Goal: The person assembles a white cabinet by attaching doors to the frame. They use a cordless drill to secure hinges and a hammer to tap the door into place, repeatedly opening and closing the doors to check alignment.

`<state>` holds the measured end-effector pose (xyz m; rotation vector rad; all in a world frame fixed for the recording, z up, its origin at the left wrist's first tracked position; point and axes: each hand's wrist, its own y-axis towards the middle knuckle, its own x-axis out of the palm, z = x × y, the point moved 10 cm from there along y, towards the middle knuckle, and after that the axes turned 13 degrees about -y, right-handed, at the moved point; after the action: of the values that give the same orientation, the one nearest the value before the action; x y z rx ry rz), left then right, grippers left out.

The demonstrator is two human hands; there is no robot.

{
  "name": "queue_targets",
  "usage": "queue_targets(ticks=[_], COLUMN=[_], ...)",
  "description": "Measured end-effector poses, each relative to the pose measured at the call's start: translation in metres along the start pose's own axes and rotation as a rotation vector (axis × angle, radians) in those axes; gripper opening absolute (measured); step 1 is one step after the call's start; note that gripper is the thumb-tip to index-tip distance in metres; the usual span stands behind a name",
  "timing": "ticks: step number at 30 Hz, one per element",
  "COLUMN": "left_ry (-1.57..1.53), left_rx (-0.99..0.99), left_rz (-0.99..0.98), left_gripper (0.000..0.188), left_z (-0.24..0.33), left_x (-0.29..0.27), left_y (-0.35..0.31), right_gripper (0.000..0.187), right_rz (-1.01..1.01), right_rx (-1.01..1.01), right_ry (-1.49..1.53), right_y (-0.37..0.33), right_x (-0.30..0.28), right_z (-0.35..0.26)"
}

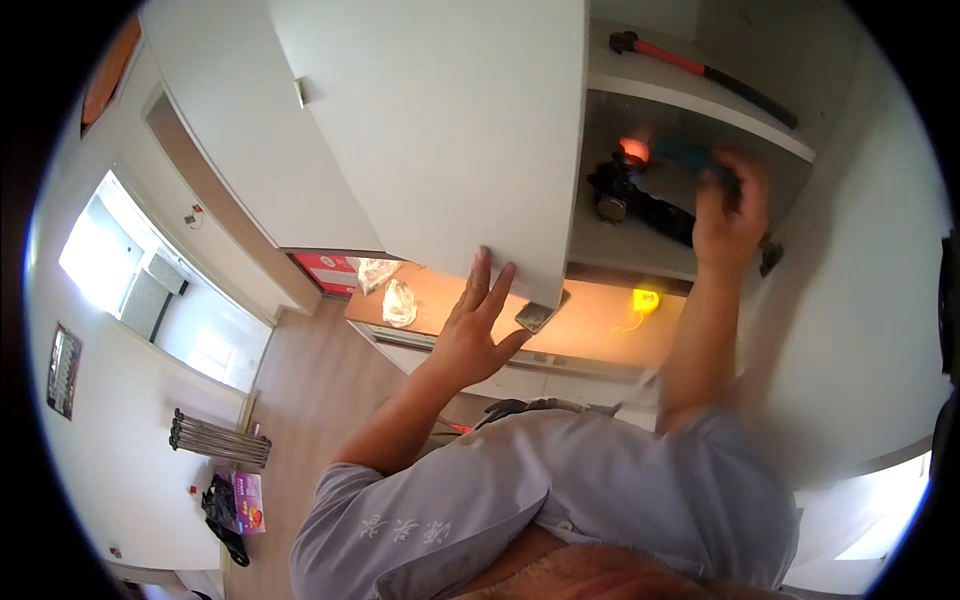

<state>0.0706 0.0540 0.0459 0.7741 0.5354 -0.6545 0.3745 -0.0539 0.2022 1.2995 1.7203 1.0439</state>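
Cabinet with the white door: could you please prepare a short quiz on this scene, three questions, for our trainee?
1. Choose: the hammer lies on A) the floor, B) the upper shelf, C) the counter.
2. True or false: the left hand is at the lower edge of the white door.
3. Fill in: the hammer's handle is black and ____.

Key: 1: B. 2: true. 3: red.

A head-worn fisheye looks down closely at both hands [470,345] [730,222]
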Motion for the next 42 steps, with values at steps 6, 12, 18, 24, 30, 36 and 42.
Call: queue_targets(ticks=[6, 12, 18, 24, 30, 36, 42], left_ry=[0.112, 0.244, 0.333, 0.362, 0.19, -0.207, -0.254], left_rx=[-0.03, 0.025, -0.003, -0.044, -0.193, -0.634, -0.738], left_rz=[0.006, -0.006, 0.006, 0.011, 0.186, -0.006, -0.614], left_gripper=[0.086, 0.081, 0.081, 0.088, 0.088, 0.074, 0.082], left_z=[0.001, -0.01, -0.03, -0.063, -0.138, -0.258, -0.262], left_x=[0.007, 0.008, 0.014, 0.02, 0.037, 0.151, 0.214], left_y=[0.029, 0.039, 0.036, 0.009, -0.061, -0.178, -0.236], right_gripper=[0.032, 0.035, 0.037, 0.033, 0.043, 0.045, 0.049], right_rz=[-0.103, -0.201, -0.342, -0.516, -0.559, -0.598, -0.712], right_rx=[0.051, 0.01, 0.127, 0.206, 0.196, -0.095, -0.316], right_ry=[-0.386, -0.591, -0.633, -0.665, -0.624, -0.736, -0.877], right_y=[-0.028, -0.043, -0.039, -0.069, -0.086, -0.078, -0.088], right_x=[0.013, 0.022, 0.047, 0.071, 0.062, 0.066, 0.084], right_z=[0.063, 0.125, 0.177, 0.219, 0.226, 0.209, 0.146])
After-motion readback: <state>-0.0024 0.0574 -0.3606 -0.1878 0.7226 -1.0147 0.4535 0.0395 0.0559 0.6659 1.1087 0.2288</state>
